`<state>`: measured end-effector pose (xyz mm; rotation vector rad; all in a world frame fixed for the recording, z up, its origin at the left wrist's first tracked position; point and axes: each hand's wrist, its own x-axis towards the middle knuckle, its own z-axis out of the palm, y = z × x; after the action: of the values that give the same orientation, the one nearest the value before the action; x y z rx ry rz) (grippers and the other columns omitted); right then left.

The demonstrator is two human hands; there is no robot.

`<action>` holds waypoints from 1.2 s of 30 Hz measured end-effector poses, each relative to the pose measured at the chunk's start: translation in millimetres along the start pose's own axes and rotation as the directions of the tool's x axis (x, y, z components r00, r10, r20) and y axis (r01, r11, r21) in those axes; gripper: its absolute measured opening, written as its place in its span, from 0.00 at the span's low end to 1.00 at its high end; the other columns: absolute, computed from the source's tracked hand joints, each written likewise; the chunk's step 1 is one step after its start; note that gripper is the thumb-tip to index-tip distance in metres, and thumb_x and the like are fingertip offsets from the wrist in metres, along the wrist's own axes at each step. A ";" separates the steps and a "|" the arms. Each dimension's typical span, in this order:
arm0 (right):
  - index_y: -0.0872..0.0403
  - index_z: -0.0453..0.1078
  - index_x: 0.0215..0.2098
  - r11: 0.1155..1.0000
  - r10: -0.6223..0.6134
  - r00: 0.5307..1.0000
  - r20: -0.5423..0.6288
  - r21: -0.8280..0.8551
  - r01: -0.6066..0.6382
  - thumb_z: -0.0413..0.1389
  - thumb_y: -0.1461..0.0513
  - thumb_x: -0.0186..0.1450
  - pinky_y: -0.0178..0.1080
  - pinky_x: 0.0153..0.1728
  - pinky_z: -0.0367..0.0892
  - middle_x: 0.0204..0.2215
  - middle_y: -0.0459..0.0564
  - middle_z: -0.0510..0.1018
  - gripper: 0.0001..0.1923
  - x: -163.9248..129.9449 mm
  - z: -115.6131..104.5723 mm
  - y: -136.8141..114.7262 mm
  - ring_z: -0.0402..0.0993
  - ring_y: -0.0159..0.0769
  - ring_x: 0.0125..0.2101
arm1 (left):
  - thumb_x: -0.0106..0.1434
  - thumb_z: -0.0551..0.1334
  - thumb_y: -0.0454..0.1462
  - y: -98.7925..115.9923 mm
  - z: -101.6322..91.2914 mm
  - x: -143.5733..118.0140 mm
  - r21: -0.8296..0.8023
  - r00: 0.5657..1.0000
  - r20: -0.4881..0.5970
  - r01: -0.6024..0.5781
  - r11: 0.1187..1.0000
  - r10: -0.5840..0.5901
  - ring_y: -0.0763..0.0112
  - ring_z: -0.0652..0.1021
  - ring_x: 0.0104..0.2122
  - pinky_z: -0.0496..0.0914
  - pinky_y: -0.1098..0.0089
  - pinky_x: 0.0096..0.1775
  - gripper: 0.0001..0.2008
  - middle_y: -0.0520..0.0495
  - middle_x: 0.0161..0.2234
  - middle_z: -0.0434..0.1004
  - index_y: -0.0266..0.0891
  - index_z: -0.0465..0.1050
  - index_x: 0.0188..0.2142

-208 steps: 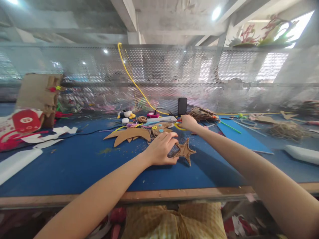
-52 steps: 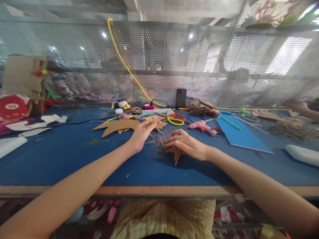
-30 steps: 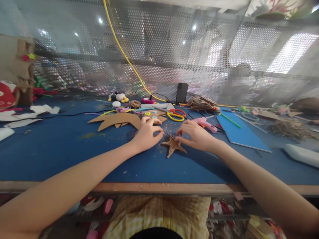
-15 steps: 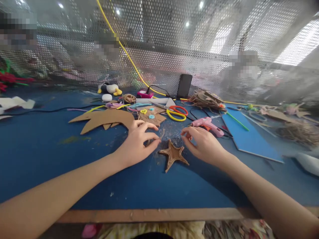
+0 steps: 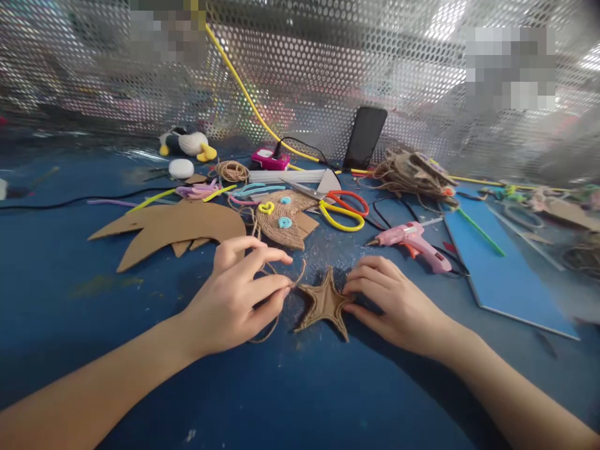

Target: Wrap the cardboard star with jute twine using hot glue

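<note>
Between my hands a cardboard star (image 5: 324,302), edged with brown twine, lies on the blue table. My right hand (image 5: 391,301) is closed on the star's right point, thumb below and fingers above. A length of twine (image 5: 300,275) is pinched between the thumb and fingers of my left hand (image 5: 244,290), its loose end curling up just left of the star. More of that twine loops under the left hand. Beyond the left hand lies a twine-covered cardboard piece (image 5: 281,220) with yellow and blue coils on it.
Scissors (image 5: 341,210) with red and yellow handles and a pink glue gun (image 5: 412,242) lie behind the star. A cut cardboard shape (image 5: 173,225) is at left, a blue board (image 5: 506,269) at right. A phone (image 5: 365,139) leans against the perforated metal screen (image 5: 319,75).
My right hand has come down onto the star and taken hold of its right point. The star has turned slightly. My left hand keeps the twine. The view has tilted down and moved closer.
</note>
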<state>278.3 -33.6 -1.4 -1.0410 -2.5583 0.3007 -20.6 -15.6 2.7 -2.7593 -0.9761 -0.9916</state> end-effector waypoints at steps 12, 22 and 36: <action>0.53 0.70 0.41 0.994 0.061 0.866 -0.496 -0.049 -0.098 0.64 0.67 0.65 0.42 0.42 0.71 0.34 0.48 0.79 0.09 4.7 8.7 -1.9 0.73 0.37 0.38 | 0.66 0.65 0.31 -6.5 -2.5 0.3 0.014 0.998 -0.040 0.039 0.999 -0.039 0.53 0.69 0.50 0.64 0.52 0.53 0.07 0.42 0.48 0.79 0.42 0.82 0.38; 0.50 0.73 0.45 0.988 -0.058 0.961 -0.271 -0.152 0.017 0.61 0.61 0.68 0.49 0.54 0.67 0.41 0.50 0.81 0.07 -2.5 4.4 13.1 0.68 0.45 0.50 | 0.68 0.63 0.31 5.9 -1.7 2.1 -0.079 0.984 -0.043 0.171 0.982 -0.175 0.56 0.68 0.51 0.62 0.52 0.55 0.08 0.45 0.47 0.79 0.42 0.82 0.36; 0.53 0.73 0.48 0.985 -0.151 0.988 0.025 -0.076 0.152 0.56 0.61 0.71 0.52 0.57 0.64 0.46 0.52 0.79 0.09 -1.6 -1.2 4.5 0.65 0.46 0.56 | 0.70 0.61 0.32 9.9 0.4 1.4 -0.084 0.989 0.021 0.145 0.986 -0.144 0.54 0.67 0.51 0.63 0.50 0.54 0.10 0.45 0.48 0.78 0.44 0.82 0.38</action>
<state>282.8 -31.5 -2.2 -0.8670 -2.6669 0.1723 -13.9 -22.6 4.7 -2.8020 -1.1776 -1.0567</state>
